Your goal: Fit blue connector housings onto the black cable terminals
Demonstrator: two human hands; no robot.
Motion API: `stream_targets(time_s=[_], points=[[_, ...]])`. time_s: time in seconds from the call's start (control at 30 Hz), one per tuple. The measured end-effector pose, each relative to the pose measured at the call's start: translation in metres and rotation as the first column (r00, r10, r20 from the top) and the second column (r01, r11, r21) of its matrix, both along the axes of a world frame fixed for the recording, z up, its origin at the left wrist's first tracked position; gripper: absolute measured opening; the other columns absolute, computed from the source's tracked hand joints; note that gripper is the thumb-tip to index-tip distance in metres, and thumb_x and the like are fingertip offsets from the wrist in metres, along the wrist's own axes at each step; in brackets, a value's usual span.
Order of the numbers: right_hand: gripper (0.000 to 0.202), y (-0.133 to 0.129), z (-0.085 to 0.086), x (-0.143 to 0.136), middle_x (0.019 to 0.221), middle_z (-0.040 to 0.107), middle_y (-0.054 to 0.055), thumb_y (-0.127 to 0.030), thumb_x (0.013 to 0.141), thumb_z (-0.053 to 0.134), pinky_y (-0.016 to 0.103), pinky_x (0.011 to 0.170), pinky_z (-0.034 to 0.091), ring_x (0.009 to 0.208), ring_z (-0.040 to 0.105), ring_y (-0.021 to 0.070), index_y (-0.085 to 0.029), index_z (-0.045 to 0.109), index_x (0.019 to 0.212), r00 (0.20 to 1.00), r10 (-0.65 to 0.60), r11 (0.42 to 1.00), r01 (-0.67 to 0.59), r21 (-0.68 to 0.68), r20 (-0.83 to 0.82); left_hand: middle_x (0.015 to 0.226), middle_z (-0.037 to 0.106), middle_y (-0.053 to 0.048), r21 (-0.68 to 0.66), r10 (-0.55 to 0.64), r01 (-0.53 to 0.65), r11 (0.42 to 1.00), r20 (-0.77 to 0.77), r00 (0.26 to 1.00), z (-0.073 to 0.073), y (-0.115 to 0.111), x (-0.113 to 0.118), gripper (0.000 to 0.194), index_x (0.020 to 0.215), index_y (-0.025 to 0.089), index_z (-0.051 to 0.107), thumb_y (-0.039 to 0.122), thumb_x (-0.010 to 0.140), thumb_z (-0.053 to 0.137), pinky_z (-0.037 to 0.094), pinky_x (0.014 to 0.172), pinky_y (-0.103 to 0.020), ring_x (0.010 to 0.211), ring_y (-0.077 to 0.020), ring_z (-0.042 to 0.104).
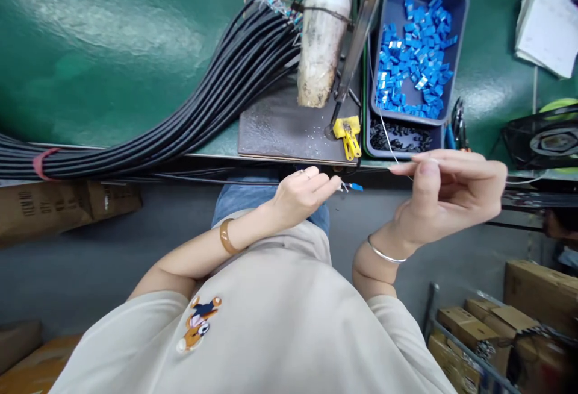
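My left hand (307,192) is closed round the end of a black cable (253,182) at the table's front edge. Past its fingertips stick out short thin wires and a small blue connector (356,187). Out to the right, my right hand (451,189) pinches a thin silvery wire (387,132), which looks like solder, between thumb and fingers. That wire runs up beside the blue-grey bins, and a pale strand shows on the far side of the hand. A yellow clip (347,136) sits on the dark board, below a slanted metal rod (361,38).
A thick bundle of black cables (194,111) lies on the green table (112,32). A whitish wrapped pipe (323,32) hangs over the dark board (280,129). One bin (458,38) holds blue connectors, another small black parts (397,136). Pliers (458,123), papers (548,29) and cartons (469,328) are rightward.
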State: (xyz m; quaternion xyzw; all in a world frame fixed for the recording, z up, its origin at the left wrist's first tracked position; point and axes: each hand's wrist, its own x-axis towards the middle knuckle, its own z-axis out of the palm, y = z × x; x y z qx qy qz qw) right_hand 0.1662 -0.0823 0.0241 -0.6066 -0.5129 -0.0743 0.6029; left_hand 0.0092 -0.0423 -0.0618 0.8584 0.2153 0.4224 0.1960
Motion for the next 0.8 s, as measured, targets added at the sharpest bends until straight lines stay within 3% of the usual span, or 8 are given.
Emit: stream_targets(time_s=[0.07,0.13,0.2,0.27,0.37,0.5,0.57,0.8], points=[[0.011,-0.002,0.001,-0.003,0.071,0.063,-0.004,-0.020,0.084,0.068,0.028,0.053,0.052,0.059,0.066,0.0124,-0.022,0.058,0.079,1.000,0.023,0.999,-0.023,-0.030,-0.007,0.062,0.063,-0.001,-0.323,-0.117,0.111,0.940,-0.001,0.993,0.005,0.005,-0.009,0.023,0.078,0.015,0.064,0.023,0.095,0.051,0.035,0.055,-0.024,0.054,-0.0095,0.050],[0.010,-0.003,0.000,-0.008,0.075,0.066,-0.003,-0.019,0.084,0.067,0.026,0.051,0.052,0.059,0.066,0.0116,-0.022,0.058,0.082,0.995,0.086,0.992,-0.090,-0.091,-0.044,0.056,0.058,0.001,-0.675,-0.203,0.202,0.709,0.078,0.976,0.016,0.012,-0.022,0.032,0.067,0.014,0.059,0.027,0.095,0.051,0.035,0.053,-0.021,0.049,-0.0069,0.046],[0.008,-0.004,-0.003,-0.016,0.082,0.070,-0.002,-0.018,0.085,0.066,0.026,0.054,0.054,0.063,0.069,0.0117,-0.021,0.059,0.085,0.982,0.174,0.965,-0.184,-0.187,-0.069,0.053,0.055,0.002,-0.851,-0.152,0.232,0.471,0.182,0.972,0.029,0.017,-0.034,0.031,0.069,0.014,0.057,0.031,0.094,0.054,0.035,0.049,-0.019,0.047,-0.0060,0.043],[0.006,-0.002,-0.006,-0.023,0.091,0.073,-0.001,-0.017,0.086,0.064,0.027,0.061,0.058,0.070,0.071,0.0118,-0.021,0.059,0.088,0.966,0.258,0.918,-0.254,-0.305,-0.030,0.052,0.055,0.003,-0.898,-0.101,0.246,0.364,0.224,0.969,0.041,0.019,-0.042,0.024,0.074,0.014,0.057,0.031,0.091,0.058,0.035,0.048,-0.018,0.046,-0.0058,0.043],[0.003,0.004,-0.011,-0.031,0.094,0.073,-0.001,-0.019,0.089,0.061,0.024,0.070,0.059,0.076,0.071,0.0096,-0.021,0.058,0.091,0.941,0.323,0.869,-0.254,-0.424,0.097,0.051,0.052,0.005,-0.876,-0.078,0.226,0.426,0.214,0.974,0.051,0.020,-0.045,0.016,0.084,0.013,0.061,0.028,0.089,0.060,0.035,0.048,-0.019,0.045,-0.0060,0.043],[0.009,0.014,-0.018,-0.028,0.076,0.064,-0.005,-0.025,0.091,0.060,0.019,0.061,0.056,0.066,0.068,0.0071,-0.020,0.056,0.085,0.946,0.322,0.855,-0.282,-0.435,0.019,0.062,0.060,0.001,-0.637,-0.004,0.093,0.765,0.139,0.990,0.054,0.023,-0.040,0.012,0.086,0.013,0.069,0.023,0.086,0.063,0.036,0.054,-0.020,0.053,-0.0069,0.046],[0.011,0.017,-0.020,-0.023,0.073,0.061,-0.007,-0.027,0.091,0.061,0.018,0.057,0.055,0.060,0.066,0.0066,-0.020,0.054,0.085,0.930,0.351,0.824,-0.363,-0.434,-0.111,0.068,0.064,-0.001,-0.530,0.030,0.050,0.846,0.142,0.989,0.056,0.026,-0.036,0.012,0.085,0.013,0.071,0.020,0.086,0.062,0.038,0.058,-0.021,0.057,-0.0075,0.048],[0.006,0.008,-0.009,-0.022,0.069,0.064,-0.005,-0.024,0.091,0.060,0.018,0.050,0.047,0.051,0.060,0.0053,-0.019,0.062,0.088,0.993,0.107,0.957,-0.117,-0.264,-0.054,0.051,0.053,0.004,-0.702,-0.025,0.116,0.703,0.139,0.990,0.065,0.036,-0.026,0.019,0.070,0.012,0.065,0.018,0.087,0.058,0.033,0.048,-0.019,0.047,-0.0056,0.041]])
